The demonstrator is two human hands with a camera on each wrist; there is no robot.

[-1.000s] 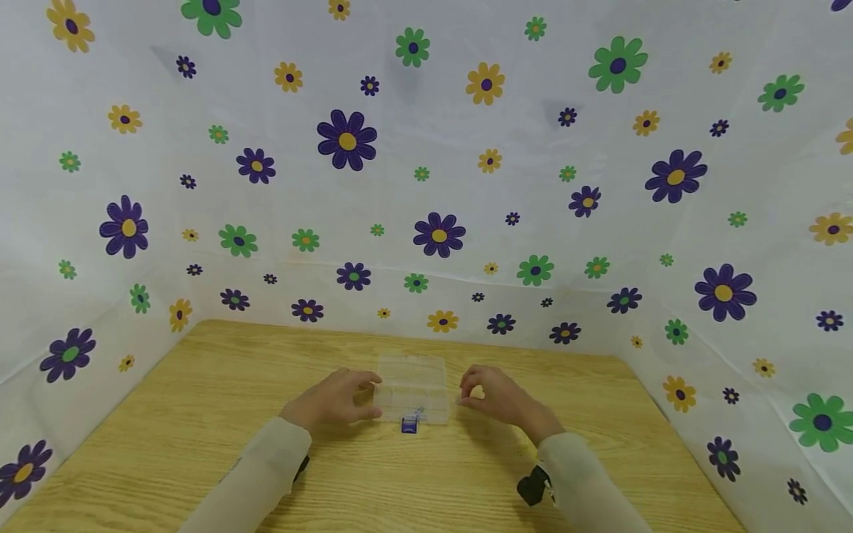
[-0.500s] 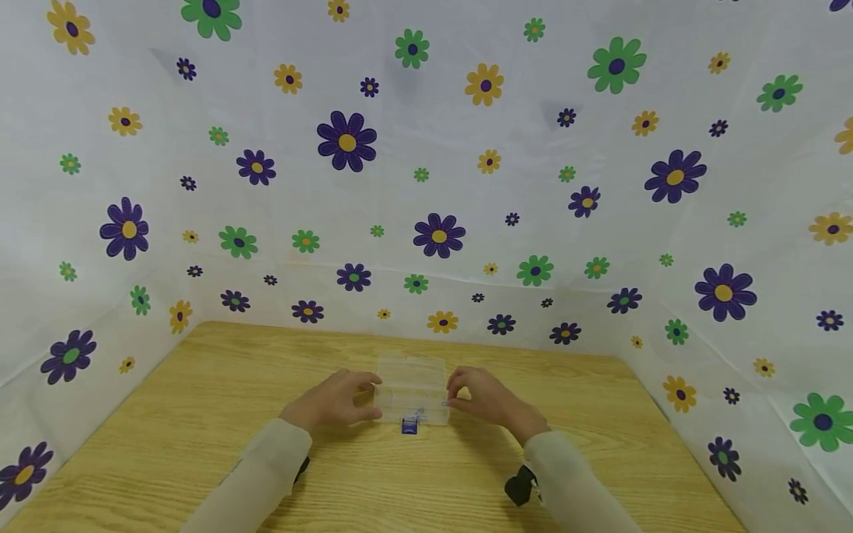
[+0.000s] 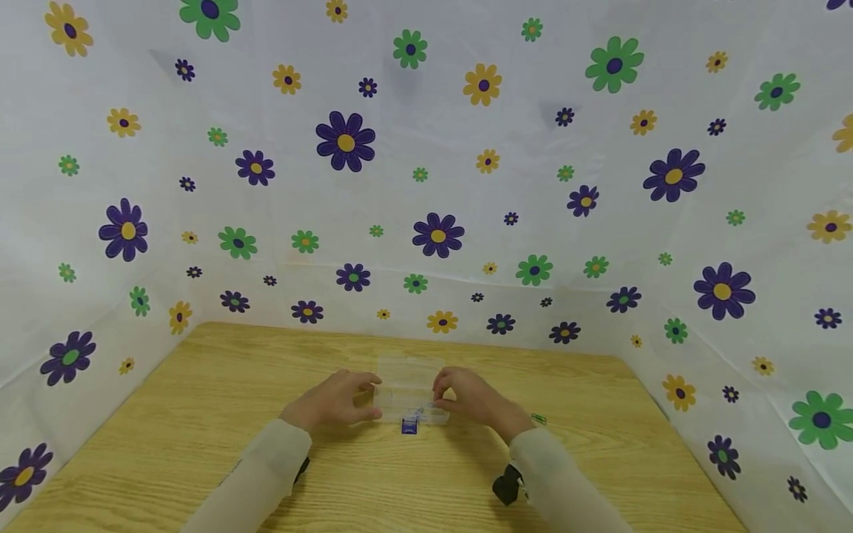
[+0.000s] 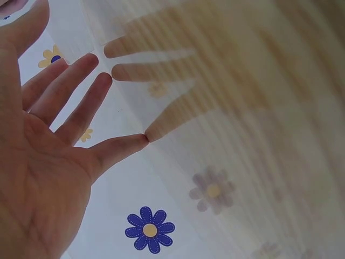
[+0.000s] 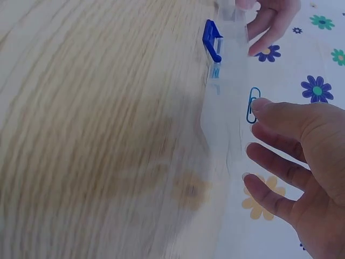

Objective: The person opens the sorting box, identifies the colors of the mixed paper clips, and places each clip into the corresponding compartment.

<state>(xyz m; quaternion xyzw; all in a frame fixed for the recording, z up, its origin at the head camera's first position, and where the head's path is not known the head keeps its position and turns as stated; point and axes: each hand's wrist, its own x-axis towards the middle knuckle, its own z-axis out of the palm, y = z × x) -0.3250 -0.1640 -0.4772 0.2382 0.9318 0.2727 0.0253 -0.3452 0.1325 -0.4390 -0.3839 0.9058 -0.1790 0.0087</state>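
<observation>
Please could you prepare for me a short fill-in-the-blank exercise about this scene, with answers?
The hand pinching a paper clip is the ____ one.
The latch on the clear box is ____.
The loose paper clip on the table is ____.
The drape is printed with ____.
Missing words: right, blue, green, flowers.

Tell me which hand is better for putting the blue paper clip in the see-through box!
The right hand, probably: it pinches the blue paper clip at the see-through box. The left hand, at the box's left side, holds no clip.
</observation>
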